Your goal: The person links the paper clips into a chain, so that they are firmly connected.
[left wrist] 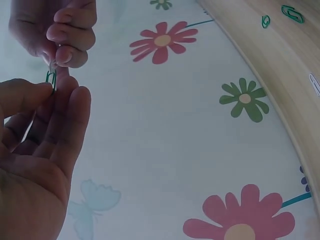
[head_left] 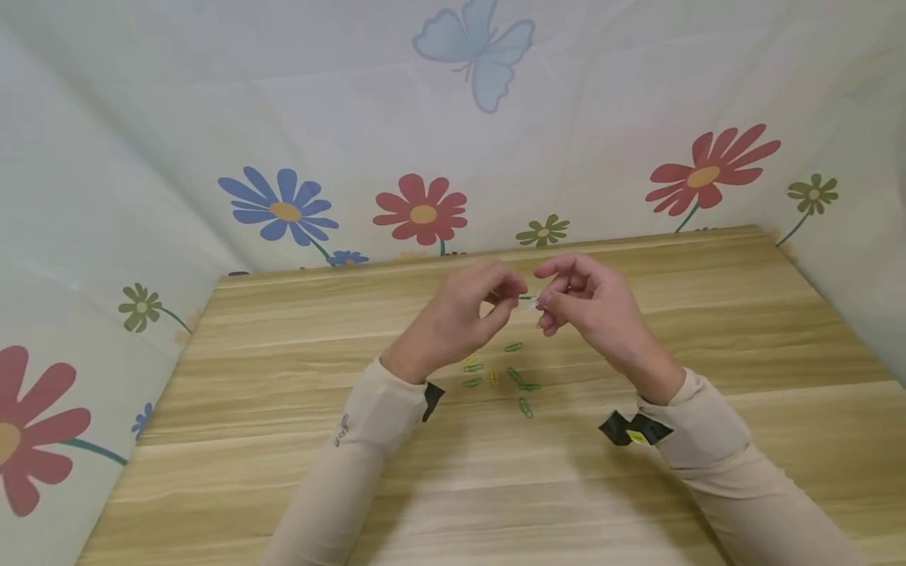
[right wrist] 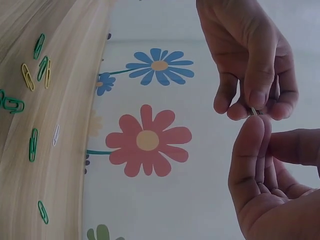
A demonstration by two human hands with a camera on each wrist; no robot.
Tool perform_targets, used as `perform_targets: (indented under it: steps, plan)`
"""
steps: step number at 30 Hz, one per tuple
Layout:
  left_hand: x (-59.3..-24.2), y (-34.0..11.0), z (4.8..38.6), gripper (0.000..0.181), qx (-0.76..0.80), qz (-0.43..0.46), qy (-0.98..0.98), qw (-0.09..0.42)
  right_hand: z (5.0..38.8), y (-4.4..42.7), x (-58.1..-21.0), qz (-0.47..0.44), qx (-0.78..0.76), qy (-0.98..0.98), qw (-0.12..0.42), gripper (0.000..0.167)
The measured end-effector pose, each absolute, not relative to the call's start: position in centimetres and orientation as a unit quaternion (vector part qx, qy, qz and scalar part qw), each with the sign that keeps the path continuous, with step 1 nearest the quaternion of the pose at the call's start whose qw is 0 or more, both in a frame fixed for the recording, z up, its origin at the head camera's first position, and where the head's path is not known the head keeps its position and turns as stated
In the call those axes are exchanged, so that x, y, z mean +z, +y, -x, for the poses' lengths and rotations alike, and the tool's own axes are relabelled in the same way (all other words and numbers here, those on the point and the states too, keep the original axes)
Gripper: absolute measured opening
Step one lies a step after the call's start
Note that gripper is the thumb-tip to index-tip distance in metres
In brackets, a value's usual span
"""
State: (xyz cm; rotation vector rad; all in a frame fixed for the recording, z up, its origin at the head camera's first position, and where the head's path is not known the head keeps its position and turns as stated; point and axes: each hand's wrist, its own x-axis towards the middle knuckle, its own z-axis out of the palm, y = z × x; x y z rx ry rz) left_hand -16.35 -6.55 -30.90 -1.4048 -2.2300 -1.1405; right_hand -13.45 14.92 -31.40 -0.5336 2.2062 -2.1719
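Note:
Above the table, my left hand (head_left: 460, 314) and right hand (head_left: 598, 310) meet fingertip to fingertip. Between left thumb and fingers is pinched a green paper clip (left wrist: 51, 77), its end pointing at the other hand. The right hand's thumb and fingers pinch a pale, whitish paper clip (head_left: 534, 303), mostly covered by the fingertips. The two clips touch or nearly touch; whether they are linked I cannot tell.
Several loose green paper clips (head_left: 525, 407) lie on the wooden table (head_left: 283, 440) below the hands, with yellow paper clips (right wrist: 27, 77) and a white paper clip (right wrist: 56, 135) among them. A flower-patterned cloth (head_left: 340, 118) hangs behind and beside the table.

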Motion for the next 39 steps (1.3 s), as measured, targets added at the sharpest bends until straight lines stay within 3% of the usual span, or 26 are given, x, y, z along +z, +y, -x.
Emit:
perform_targets:
  steps: [17,28,39]
  plan:
    - [-30.88,-6.52,16.09,0.014,-0.362,0.512,-0.765,0.146,13.43,15.52,-31.01,0.148,-0.694,0.703,-0.043,0.014]
    - [-30.53,-6.82,16.08,0.015,-0.439,0.480,-0.744,0.151,13.58,15.69,-31.01,0.168,-0.671,0.721,0.045,0.012]
    - [-30.32,-7.21,15.88,0.015,-0.444,0.479,-0.743,0.147,13.80,15.69,-31.57,0.220,-0.633,0.729,0.136,0.028]
